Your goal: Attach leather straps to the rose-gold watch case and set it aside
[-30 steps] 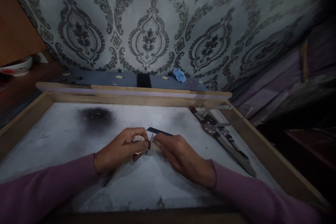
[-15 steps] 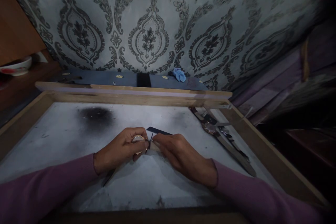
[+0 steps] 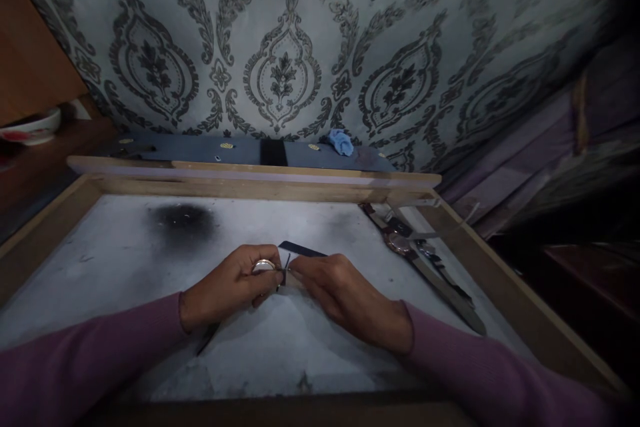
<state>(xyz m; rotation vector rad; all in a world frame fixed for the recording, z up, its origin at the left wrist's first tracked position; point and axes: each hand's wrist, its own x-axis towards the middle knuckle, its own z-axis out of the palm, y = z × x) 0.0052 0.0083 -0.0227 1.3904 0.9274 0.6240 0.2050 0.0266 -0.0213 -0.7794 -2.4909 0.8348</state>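
My left hand (image 3: 243,275) is closed around a wristwatch (image 3: 263,266) with a round, gold-rimmed case, thumb and fingers pinching its right edge. Against that edge, my right hand (image 3: 340,293) has its fingers closed on a watch strap (image 3: 293,279), tan underneath, much of it covered by the fingers. A thin dark sliver (image 3: 288,259) pokes up where the fingertips meet; I cannot make out what it is. Behind the right hand lies a dark flat strip (image 3: 303,249). Below the left wrist shows a dark strap end (image 3: 207,339).
A wooden-rimmed tray (image 3: 250,188) with a stained white surface surrounds the work. Along its right side lie a brown-strapped watch (image 3: 399,243) and a dark-banded watch (image 3: 443,270). Beyond the back rim is a crumpled blue cloth (image 3: 341,142). A bowl (image 3: 33,128) stands at far left.
The watch in my left hand has tilted slightly, so its face now catches brighter light. Both hands stay in nearly the same place, closed as before.
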